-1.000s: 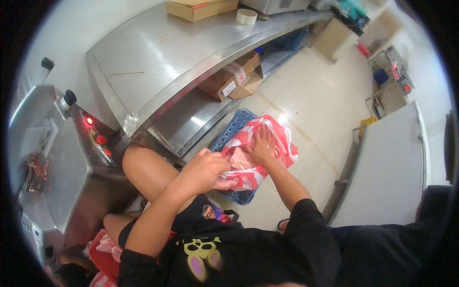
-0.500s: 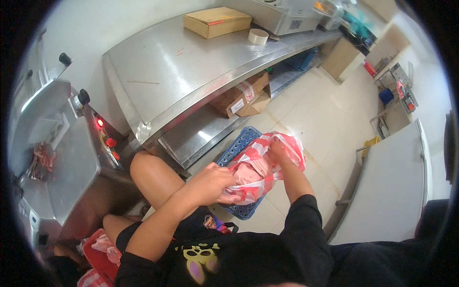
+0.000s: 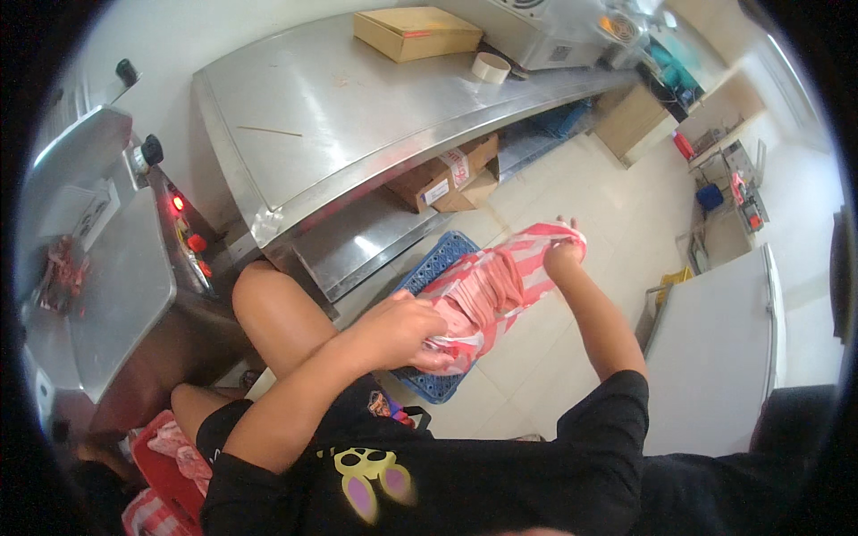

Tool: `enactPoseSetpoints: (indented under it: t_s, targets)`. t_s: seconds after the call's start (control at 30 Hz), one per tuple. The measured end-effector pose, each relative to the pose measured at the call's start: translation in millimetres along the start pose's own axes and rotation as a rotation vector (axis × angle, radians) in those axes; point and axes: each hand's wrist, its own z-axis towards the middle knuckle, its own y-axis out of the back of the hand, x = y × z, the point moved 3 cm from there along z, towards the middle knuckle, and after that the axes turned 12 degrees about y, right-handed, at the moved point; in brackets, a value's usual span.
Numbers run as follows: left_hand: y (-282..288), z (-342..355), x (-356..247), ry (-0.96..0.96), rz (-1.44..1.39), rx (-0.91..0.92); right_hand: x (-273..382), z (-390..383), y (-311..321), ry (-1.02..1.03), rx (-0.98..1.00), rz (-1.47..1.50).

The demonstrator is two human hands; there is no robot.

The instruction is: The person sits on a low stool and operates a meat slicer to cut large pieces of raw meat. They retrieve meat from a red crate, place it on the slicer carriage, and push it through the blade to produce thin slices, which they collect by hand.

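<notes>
A red-and-white striped plastic bag [image 3: 518,307], its opening showing folded slices of pink meat [image 3: 478,299], lies over a blue perforated crate [image 3: 433,259] on the floor. My left hand [image 3: 400,332] grips the bag's near-left rim, fingers curled round it. My right hand [image 3: 563,259] holds the far right end of the bag, pulling it up and out from the crate, with some fingertips showing beyond the plastic.
A steel slicer [image 3: 125,295] with red lights stands left; below it a red tub [image 3: 156,473] holds meat. A steel bench [image 3: 304,89] carries a cardboard box [image 3: 416,31], a tape roll [image 3: 492,67] and a machine, with a carton below. A white chest freezer [image 3: 706,348] stands right.
My right hand has moved from inside the bag to its far end, rightward and outward, stretching the bag and exposing more meat. My left hand stays on the near rim.
</notes>
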Motion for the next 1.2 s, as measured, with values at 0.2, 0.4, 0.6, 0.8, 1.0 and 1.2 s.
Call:
enactPoseSetpoints:
  t_s: [0.2,0.4,0.6,0.8,1.0,1.2]
  targets:
    - [4,-4,-24,-0.033,-0.076,0.003,-22,0,29,-0.212,-0.370,0.312]
    - [-14,-14,-25,-0.092,-0.016,-0.050,4,-68,56,-0.097,-0.652,0.232]
    - [44,-57,-26,0.007,-0.102,-0.196,15,-172,145,0.271,-1.009,0.461]
    - [92,-158,-15,0.191,-0.270,-0.385,81,-215,234,0.933,-1.165,0.428]
    - [104,-262,-24,0.414,-0.168,-0.526,163,-291,373,1.367,-1.281,0.313]
    - [75,-352,-10,0.656,-0.307,-0.706,233,-341,540,1.635,-1.380,0.576]
